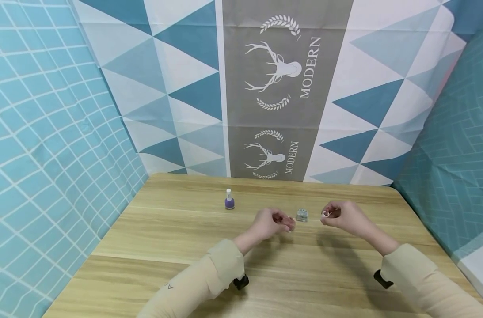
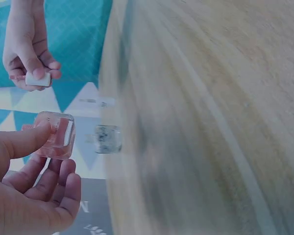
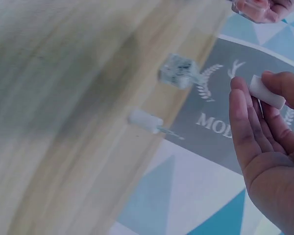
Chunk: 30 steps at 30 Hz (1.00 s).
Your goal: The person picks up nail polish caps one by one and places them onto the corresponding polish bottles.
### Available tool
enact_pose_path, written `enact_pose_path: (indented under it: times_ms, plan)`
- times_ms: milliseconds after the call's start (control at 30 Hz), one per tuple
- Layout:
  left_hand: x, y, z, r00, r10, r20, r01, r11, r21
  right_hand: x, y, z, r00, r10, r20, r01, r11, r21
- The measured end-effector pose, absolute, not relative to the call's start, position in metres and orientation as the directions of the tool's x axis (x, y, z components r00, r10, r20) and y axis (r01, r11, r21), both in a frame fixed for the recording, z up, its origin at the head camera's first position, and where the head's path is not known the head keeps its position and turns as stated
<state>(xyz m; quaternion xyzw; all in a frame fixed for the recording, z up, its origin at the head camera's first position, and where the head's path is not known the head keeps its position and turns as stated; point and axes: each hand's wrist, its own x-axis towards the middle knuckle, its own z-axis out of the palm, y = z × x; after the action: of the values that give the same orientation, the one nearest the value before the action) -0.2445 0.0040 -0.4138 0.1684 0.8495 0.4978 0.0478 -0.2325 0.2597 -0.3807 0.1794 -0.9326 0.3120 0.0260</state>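
Observation:
My left hand (image 1: 268, 223) holds a small clear bottle of pink nail polish (image 2: 59, 136) by its sides, thumb on the near face. No cap shows on this bottle. To the right, my right hand (image 1: 348, 216) pinches a white nail polish cap (image 3: 266, 91) between thumb and fingers. Between the hands, a clear glittery nail polish bottle (image 1: 302, 215) stands on the table, its neck bare in the right wrist view. Near that bottle, a second white cap with a brush (image 3: 146, 121) stands on the tabletop; my right hand hides it in the head view.
A purple nail polish bottle with a white cap (image 1: 229, 200) stands upright at the back, left of my left hand. The wooden table (image 1: 177, 234) meets a patterned cloth backdrop (image 1: 261, 88) behind, with teal cloths on both sides.

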Motion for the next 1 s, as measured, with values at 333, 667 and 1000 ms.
enact_pose_path:
  times_ms: [333,667,1000]
  plan:
    - [-0.237,-0.017,-0.388,-0.934,0.345,0.087,0.23,0.398,0.888,-0.227,0.257,-0.356,-0.926,-0.326,0.191,-0.371,0.698,-0.612]
    - [-0.228,-0.034,-0.36,-0.926,0.341,0.161,0.289,0.369,0.883,-0.213,0.247,-0.321,-0.909,-0.322,0.263,-0.415,0.657,-0.629]
    - [-0.213,-0.046,-0.343,-0.919,0.337,0.207,0.323,0.338,0.884,-0.197,0.225,-0.299,-0.897,-0.302,0.323,-0.442,0.594,-0.672]
